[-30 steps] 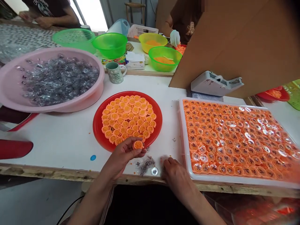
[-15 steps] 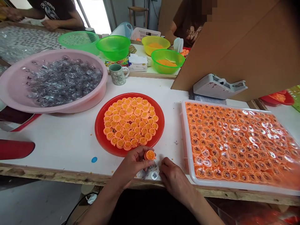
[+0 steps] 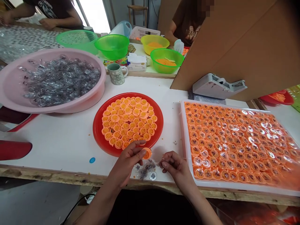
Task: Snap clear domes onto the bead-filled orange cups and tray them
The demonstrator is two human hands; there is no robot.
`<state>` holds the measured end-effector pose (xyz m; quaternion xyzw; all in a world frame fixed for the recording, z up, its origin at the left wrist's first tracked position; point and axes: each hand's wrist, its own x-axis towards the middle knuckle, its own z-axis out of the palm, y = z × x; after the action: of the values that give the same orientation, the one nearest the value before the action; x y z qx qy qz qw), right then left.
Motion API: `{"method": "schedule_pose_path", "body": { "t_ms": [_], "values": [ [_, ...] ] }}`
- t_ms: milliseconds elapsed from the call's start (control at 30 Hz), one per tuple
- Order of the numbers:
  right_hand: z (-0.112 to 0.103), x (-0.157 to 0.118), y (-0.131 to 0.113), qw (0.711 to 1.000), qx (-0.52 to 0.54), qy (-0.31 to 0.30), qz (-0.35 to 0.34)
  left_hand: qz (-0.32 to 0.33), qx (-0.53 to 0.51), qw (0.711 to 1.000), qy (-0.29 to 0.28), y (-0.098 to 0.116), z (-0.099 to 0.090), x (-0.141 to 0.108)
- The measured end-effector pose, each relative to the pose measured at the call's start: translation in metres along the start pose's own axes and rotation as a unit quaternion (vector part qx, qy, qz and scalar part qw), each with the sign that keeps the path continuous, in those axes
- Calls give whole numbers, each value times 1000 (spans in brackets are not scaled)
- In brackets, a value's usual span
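My left hand [image 3: 125, 164] holds a small orange toy cup [image 3: 147, 153] between thumb and fingers, just in front of the red round tray [image 3: 98, 134]. That tray bears many similar orange cups [image 3: 128, 120] filled with yellow-orange bits. To the right, my right hand [image 3: 177, 167] pinches thumb and fingertips together; whatever is between them is too small to make out. Between both hands, near the table's front edge, lies a little heap of clear plastic pieces with dark prints [image 3: 146, 169], one round clear piece [image 3: 153, 176] beside it.
A white tray [image 3: 186, 150] packed with printed orange cups stands at right. At left is a pink basin [image 3: 14, 103] of clear plastic pieces. A mug [image 3: 116, 75], green bowls [image 3: 112, 47], a tape dispenser [image 3: 215, 86] and a cardboard panel [image 3: 234, 47] stand behind. Two people sit across.
My right hand has lifted from the plastic heap and turned, its fingertips now pinched. My left hand, with the orange cup, has shifted slightly left and tilted the cup.
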<state>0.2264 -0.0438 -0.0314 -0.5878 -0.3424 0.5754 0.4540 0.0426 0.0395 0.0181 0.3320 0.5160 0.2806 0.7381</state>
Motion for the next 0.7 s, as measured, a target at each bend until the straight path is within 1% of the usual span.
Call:
{"method": "schedule_pose_path", "body": {
  "t_ms": [67,167,300,400,533,633,700],
  "values": [
    [2,0,-8,997,81,-13,12,-8,-19,1000,-13,1,1,-1],
    [3,0,-16,990,137,-11,21,-22,-32,998,-51,5,3,-3],
    [1,0,-21,989,147,13,21,-48,-48,994,-84,6,7,-4],
    [0,-1,-23,991,134,-1,19,-66,-46,993,-90,3,9,-3],
    [2,-1,-28,983,183,-19,9,-62,-38,994,-80,-2,9,0],
    [3,0,-30,976,218,-25,16,-52,-40,993,-94,-5,7,2],
    [2,1,-29,976,218,-14,17,-50,-46,993,-101,-7,7,3]
  ]
}}
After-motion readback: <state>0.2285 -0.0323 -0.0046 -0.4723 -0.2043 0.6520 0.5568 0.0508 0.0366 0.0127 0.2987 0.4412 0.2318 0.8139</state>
